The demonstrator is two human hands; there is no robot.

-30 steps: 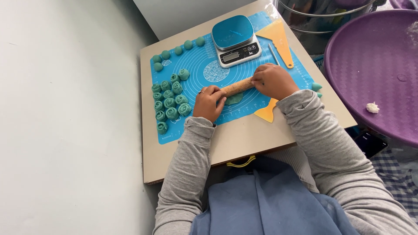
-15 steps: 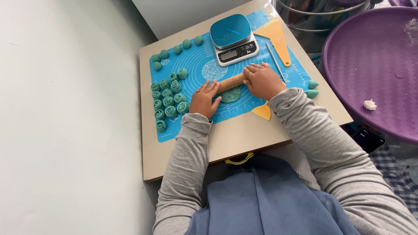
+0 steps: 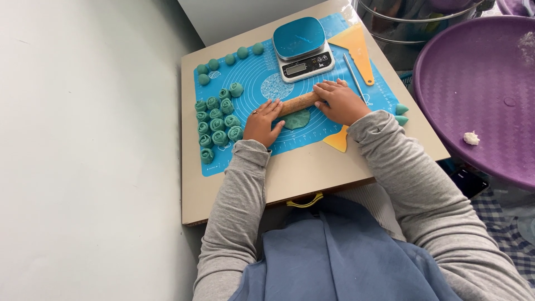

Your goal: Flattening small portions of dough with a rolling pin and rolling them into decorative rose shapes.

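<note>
A wooden rolling pin (image 3: pixel 298 102) lies across a flat piece of teal dough (image 3: pixel 297 119) on a blue silicone mat (image 3: pixel 262 86). My left hand (image 3: pixel 262 122) rests palm-down on the pin's left end. My right hand (image 3: pixel 340 101) presses flat on its right end. Both hands have fingers stretched forward over the pin. The dough shows just below the pin, between my hands.
Several rolled teal dough pieces (image 3: pixel 218 122) sit at the mat's left, small dough balls (image 3: pixel 228 59) along its far edge. A kitchen scale (image 3: pixel 302 48), yellow scrapers (image 3: pixel 356 47), a thin stick (image 3: pixel 353 69) and a purple tray (image 3: pixel 479 83) lie at right. The board (image 3: pixel 312 167) stands beside a wall.
Both hands have pushed the rolling pin away from me over the dough, and the flattened dough now shows on the near side of the pin.
</note>
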